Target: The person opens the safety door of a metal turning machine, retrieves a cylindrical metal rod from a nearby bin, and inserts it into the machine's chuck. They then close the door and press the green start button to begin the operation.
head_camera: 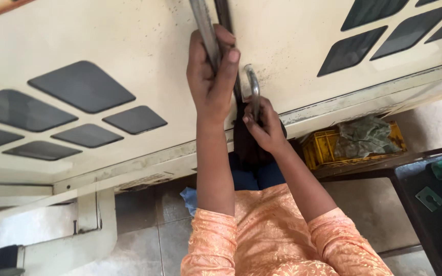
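Our left hand point(212, 76) grips the metal bar point(203, 28), whose long axis runs toward 12 o'clock; our right hand point(262, 125), at 5 o'clock, holds the handle point(253, 87).

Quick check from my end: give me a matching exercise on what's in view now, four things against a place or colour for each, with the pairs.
Things:
1. left hand
2. right hand
3. crate
4. sleeves

Descriptions:
A. yellow, on the floor at right, grey-green cloth on top
B. wrapped around the long metal handle
C. orange, patterned
D. on the lower, curved metal handle

Pairs: 1-B, 2-D, 3-A, 4-C
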